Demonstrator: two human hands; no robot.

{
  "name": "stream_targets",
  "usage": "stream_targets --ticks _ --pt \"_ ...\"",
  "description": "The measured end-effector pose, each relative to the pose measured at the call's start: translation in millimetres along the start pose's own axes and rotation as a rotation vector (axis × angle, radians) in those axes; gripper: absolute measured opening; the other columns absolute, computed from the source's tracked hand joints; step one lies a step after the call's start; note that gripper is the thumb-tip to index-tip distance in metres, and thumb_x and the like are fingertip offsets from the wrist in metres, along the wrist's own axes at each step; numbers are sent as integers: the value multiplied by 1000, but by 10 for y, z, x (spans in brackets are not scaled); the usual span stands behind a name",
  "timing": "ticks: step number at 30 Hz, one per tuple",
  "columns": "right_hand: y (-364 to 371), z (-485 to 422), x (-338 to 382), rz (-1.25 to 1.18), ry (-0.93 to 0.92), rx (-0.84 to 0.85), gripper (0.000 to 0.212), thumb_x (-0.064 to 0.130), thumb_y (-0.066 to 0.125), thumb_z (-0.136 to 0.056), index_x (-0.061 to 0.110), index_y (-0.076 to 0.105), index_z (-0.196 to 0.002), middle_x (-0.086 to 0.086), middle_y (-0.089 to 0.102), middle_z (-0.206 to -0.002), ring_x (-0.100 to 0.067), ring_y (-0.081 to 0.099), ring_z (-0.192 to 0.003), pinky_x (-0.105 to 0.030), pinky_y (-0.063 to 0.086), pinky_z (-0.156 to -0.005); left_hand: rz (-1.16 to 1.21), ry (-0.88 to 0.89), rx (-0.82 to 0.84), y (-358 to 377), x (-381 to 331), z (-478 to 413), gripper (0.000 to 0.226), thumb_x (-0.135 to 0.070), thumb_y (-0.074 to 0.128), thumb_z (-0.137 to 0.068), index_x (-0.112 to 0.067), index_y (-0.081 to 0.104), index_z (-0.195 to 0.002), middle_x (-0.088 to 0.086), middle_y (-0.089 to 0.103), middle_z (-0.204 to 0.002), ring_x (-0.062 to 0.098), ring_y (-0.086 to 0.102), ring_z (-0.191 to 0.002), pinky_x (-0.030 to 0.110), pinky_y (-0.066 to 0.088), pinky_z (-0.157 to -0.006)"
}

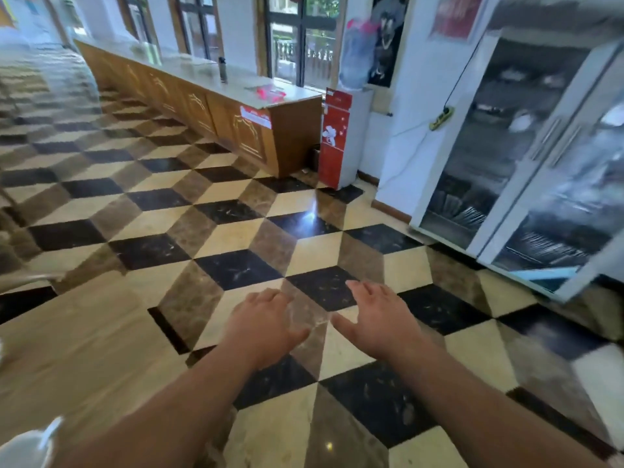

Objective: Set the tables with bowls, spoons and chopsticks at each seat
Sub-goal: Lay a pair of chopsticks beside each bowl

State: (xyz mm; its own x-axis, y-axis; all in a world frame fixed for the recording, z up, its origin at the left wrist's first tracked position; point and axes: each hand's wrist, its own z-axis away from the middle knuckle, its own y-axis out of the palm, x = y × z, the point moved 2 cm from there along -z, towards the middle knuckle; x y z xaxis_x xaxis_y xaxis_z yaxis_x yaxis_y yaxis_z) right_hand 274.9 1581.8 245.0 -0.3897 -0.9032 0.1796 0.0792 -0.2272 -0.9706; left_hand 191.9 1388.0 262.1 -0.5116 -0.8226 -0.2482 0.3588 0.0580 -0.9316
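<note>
My left hand [261, 324] and my right hand [374, 319] are stretched out side by side over the tiled floor, palms down, fingers relaxed, holding nothing. A glass-door cabinet [526, 153] stands at the right; blurred dishes and what look like bundled chopsticks show on its shelves, and its right door hangs open. At the bottom left corner a white bowl with a spoon [30, 444] shows at the frame's edge, blurred. A table edge [20, 275] lies at the left, blurred.
A long wooden counter [216, 106] runs along the windows at the back. A red and white water dispenser [337, 140] stands beside it, against the wall. The patterned tile floor [236, 231] stretches between me and the cabinet.
</note>
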Motion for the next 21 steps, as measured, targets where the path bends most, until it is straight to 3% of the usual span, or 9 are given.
stream_targets --ticks 10,15,21 --pt "182 -1386 -583 -3 61 98 87 83 29 -97 34 16 -168 1 23 -177 -28 20 -164 -50 20 -131 -26 -7 48 200 34 -1766 92 -88 39 -89 -34 33 -164 -4 33 -173 24 33 -158 49 30 -129" --pt "8 -2567 -578 54 76 99 90 86 27 -94 33 22 -166 0 33 -173 -28 31 -159 -50 29 -127 44 -41 44 13 355 -2938 100 -90 41 -86 -37 18 -168 -4 19 -178 25 22 -163 53 25 -131" --pt "-451 -3921 -294 64 -2 84 86 82 30 -97 29 29 -165 -4 42 -166 -30 38 -153 -49 35 -122 65 -137 13 -600 875 -4070 100 -91 41 -86 -35 23 -167 -2 21 -177 29 21 -163 55 25 -131"
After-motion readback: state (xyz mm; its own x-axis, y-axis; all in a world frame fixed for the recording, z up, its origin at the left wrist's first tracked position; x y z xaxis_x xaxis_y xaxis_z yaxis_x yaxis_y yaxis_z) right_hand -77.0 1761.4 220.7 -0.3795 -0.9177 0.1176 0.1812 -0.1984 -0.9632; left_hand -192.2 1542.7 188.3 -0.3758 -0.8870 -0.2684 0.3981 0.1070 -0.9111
